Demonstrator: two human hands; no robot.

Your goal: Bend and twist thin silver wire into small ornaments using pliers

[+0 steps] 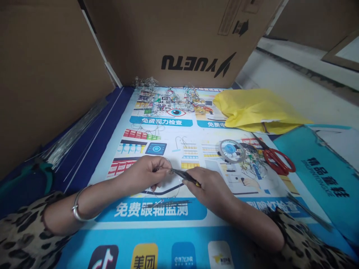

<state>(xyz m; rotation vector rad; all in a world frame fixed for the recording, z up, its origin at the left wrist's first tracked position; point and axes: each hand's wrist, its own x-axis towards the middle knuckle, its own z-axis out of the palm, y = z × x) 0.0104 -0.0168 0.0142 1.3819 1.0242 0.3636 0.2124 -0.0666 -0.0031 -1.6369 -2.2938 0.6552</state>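
My left hand (151, 171) is closed in a pinch on a thin wire (178, 189), which curves in a loose loop below the fingers. My right hand (210, 186) is wrapped round a pair of pliers (185, 175) with dark, narrow jaws and a bit of yellow on the handle. The jaw tips meet the wire right at my left fingertips; whether they grip it is too small to tell. Beneath both hands, a few dark straight wires (168, 204) lie on the printed sheet.
Tangled wire pieces (171, 97) lie at the back before a cardboard box (174, 37). To the right are a yellow bag (252, 108), red-handled scissors (277, 160), a clear tape roll (232, 151) and a teal box (316, 168). Silvery wires (73, 136) lie left, near teal-handled pliers (28, 179).
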